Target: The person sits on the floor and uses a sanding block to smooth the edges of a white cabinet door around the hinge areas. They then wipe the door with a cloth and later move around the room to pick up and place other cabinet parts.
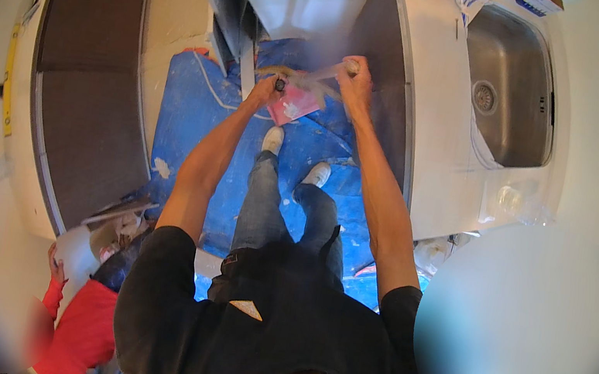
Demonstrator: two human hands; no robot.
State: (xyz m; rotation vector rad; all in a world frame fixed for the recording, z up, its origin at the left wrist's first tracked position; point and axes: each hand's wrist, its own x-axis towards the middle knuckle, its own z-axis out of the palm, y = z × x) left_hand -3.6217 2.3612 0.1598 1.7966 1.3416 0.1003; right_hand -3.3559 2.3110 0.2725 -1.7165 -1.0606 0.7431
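Both my arms reach forward over the floor. My right hand is closed around a small, round, tan roll, which looks like tape. From it a pale, see-through strip runs toward my left hand. That hand is closed, with a dark round thing at it that I cannot make out. The strip's far end is blurred at my left fingers. Below the strip, a pink-red bag or sheet with a white patch lies on the floor, close to my left shoe.
Blue sheeting covers the floor, a white cord across it. To the right stands a counter with a steel sink; dark panels stand left. A person in a red top is at lower left.
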